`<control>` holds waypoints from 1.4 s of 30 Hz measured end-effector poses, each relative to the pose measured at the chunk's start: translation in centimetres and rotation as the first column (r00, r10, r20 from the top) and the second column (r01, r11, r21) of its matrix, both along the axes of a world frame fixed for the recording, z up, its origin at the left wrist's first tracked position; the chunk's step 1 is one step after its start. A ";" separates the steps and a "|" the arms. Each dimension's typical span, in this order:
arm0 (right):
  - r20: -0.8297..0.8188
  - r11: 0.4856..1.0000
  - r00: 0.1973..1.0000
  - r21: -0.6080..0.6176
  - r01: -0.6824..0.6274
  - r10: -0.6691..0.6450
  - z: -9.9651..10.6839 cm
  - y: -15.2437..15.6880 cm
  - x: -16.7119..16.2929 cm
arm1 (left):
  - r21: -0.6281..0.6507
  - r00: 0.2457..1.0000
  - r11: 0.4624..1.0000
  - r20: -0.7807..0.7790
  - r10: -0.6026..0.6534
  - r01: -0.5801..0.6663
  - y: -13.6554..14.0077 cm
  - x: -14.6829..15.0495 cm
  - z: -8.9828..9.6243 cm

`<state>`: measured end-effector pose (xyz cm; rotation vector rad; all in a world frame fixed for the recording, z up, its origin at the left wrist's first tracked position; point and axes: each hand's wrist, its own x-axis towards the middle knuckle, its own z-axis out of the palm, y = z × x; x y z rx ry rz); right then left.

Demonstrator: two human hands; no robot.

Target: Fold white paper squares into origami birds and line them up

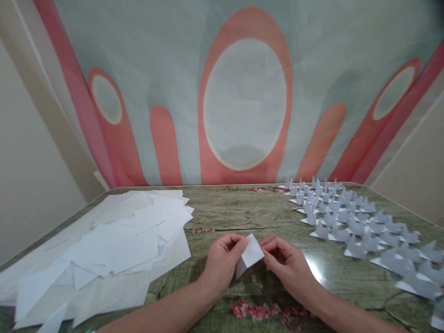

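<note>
Near the front middle of the table, a small folded piece of white paper (252,251) is held up between my two hands. My left hand (225,259) pinches it at its left side, thumb on top. My right hand (286,259) has thumb and forefinger closed on its right corner. A lower flap of the paper points down toward the tabletop. The fingertips behind the paper are hidden.
Loose white paper sheets (118,247) lie in an overlapping heap on the left. Rows of folded white paper figures (357,226) stand along the right side. The wood-patterned table (222,208) meets a patterned backdrop (187,92) at its far edge.
</note>
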<state>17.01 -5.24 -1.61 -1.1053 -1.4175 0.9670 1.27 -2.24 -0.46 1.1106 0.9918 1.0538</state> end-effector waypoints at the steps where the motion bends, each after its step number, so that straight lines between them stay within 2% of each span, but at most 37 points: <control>1: -0.012 1.000 1.000 -0.012 0.003 -0.003 0.1 0.0 -0.1 | -0.010 1.000 1.000 0.007 0.004 -0.004 0.0 0.0 0.0; 10: -0.039 0.998 0.999 -0.052 0.024 -0.026 0.4 -0.3 -0.5 | -0.058 0.999 0.998 0.030 0.036 -0.034 -0.1 0.2 0.3; 21: -0.082 0.996 0.996 -0.081 0.026 -0.032 -0.2 -0.3 -0.9 | -0.055 0.997 0.997 0.054 0.051 -0.048 -0.3 0.3 -0.1; 30: -0.089 0.992 0.994 -0.115 0.049 -0.059 0.1 -0.5 -1.1 | -0.048 0.996 0.998 0.076 0.048 -0.045 0.0 0.3 -0.2; 33: -0.087 0.992 0.995 -0.124 0.036 -0.047 0.0 -0.5 -1.1 | -0.049 0.994 0.997 0.087 0.059 -0.055 -0.2 0.4 0.1; 39: -0.141 0.972 0.989 -0.234 -0.001 -0.033 0.0 -0.5 -1.0 | -0.080 0.993 0.994 0.091 0.079 -0.072 -0.3 0.4 0.4; 42: -0.134 0.968 0.991 -0.243 -0.054 0.021 0.2 -0.4 -1.1 | -0.083 0.992 0.994 0.097 0.077 -0.069 -0.3 0.4 0.4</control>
